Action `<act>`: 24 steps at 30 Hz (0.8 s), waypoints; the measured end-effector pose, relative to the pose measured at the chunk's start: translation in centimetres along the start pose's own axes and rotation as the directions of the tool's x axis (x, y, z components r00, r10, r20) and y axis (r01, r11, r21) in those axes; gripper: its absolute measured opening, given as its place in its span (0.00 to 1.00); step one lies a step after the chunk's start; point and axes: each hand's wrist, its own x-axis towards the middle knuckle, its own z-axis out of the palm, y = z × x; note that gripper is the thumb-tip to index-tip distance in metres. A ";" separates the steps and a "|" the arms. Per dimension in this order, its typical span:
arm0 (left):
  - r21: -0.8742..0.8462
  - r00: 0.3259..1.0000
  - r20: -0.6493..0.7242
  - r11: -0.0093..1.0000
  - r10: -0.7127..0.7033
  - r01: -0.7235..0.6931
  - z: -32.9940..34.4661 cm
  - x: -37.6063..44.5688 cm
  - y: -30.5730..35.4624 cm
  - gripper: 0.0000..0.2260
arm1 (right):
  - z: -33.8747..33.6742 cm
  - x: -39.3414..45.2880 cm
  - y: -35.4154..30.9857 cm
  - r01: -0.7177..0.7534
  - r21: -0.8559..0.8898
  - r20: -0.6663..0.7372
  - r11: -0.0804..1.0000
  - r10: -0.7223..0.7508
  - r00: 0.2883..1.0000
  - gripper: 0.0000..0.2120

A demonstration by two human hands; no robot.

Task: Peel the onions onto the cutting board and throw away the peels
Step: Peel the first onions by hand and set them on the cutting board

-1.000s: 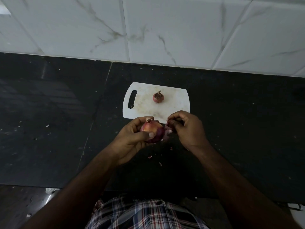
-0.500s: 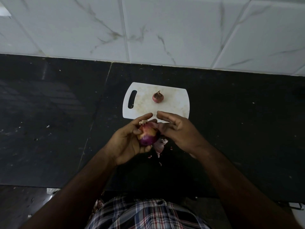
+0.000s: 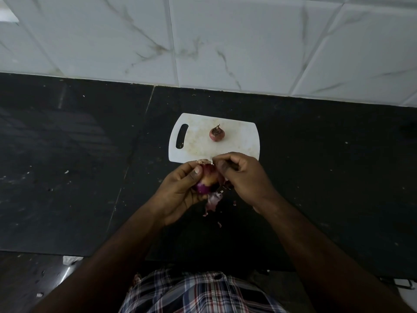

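While the dark surface is lying under everything, an onion is being held above its near part by the left hand, whose fingers and thumb are curled round it. The onion's purple flesh is being shown at its lower end, with pale skin left near the top. A loose peel is hanging just below the onion, and small scraps are lying on the surface beneath. The dry tip at the top of the onion is being pinched by the right hand, so both grips are clamped on the same onion. Beyond the hands, a white cutting board is lying flat, and a second, unpeeled onion is resting near its middle.
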 end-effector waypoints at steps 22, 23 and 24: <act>-0.154 1.000 -0.007 0.988 -0.028 0.027 0.2 -1.0 1.9 0.23 | -1.7 -1.8 1.4 0.050 -0.136 -0.032 0.989 -0.055 0.998 0.21; -0.128 0.999 -0.016 0.991 -0.042 0.040 0.5 -1.1 1.9 0.22 | -1.2 -1.9 0.5 0.087 -0.070 -0.015 0.994 -0.088 0.996 0.24; -0.089 0.998 -0.034 0.995 -0.049 0.046 0.9 -1.1 2.0 0.22 | -0.8 -2.1 -0.3 0.145 -0.063 0.017 0.987 -0.144 0.989 0.26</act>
